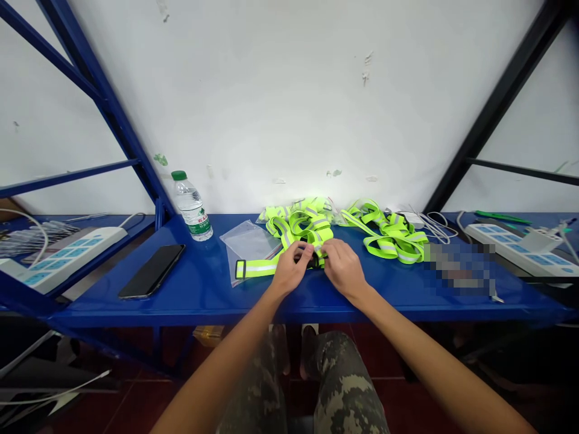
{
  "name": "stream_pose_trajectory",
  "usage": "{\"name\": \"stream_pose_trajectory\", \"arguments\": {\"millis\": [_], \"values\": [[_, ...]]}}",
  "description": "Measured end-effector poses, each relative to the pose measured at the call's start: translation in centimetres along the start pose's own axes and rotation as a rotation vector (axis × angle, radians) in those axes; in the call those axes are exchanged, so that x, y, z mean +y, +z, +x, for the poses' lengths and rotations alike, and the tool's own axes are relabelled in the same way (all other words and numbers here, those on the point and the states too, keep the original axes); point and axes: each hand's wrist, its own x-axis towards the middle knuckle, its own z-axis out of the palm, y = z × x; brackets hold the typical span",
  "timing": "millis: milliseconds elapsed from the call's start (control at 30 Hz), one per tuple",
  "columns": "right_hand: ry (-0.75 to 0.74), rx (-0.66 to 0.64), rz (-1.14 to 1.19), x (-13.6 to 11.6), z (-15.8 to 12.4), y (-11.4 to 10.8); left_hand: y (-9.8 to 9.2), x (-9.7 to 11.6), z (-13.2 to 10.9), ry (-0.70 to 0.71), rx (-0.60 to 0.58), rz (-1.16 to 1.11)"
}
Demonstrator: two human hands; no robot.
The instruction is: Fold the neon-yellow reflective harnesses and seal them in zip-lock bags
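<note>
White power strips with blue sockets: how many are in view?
2: one white power strip at far left, beyond the flat black phone; another white power strip at far right. Others may be hidden.

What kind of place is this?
Probably a workroom or small workshop: loose yellow-green reflective straps lie on a blue workbench, and white power strips sit at both sides.
</note>
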Motion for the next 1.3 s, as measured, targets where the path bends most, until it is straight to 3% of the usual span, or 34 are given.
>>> {"name": "stream_pose_trajectory", "arguments": {"millis": [200, 333, 567, 867, 1067, 1300], "values": [[-0.164, -0.108, 0.006, -0.2, 0.0, 0.9, 0.0, -0.4, 0.0, -0.007, 0.148, 0.080], [-0.143, -0.103, 0.009, 0.2, -0.5, 0.7, -0.3, -0.3, -0.3, -0.006, 0.294, 0.380], [-0.116, -0.173, 0.034, -0.1, -0.8, 0.4, -0.2, 0.2, -0.9, -0.076, 0.369, 0.676], [-0.100, -0.245, 0.172, -0.8, -1.0, 0.4, 0.1, -0.3, -0.9, -0.060, 0.335, 0.812], [-0.135, -0.302, 0.075, -0.4, -1.0, 0.1, 0.2, -0.1, -0.9, 0.035, 0.252, 0.831], [0.050, -0.410, -0.047, 0.1, -0.9, 0.0, 0.5, -0.6, -0.3, -0.011, 0.210, 0.814]]}}
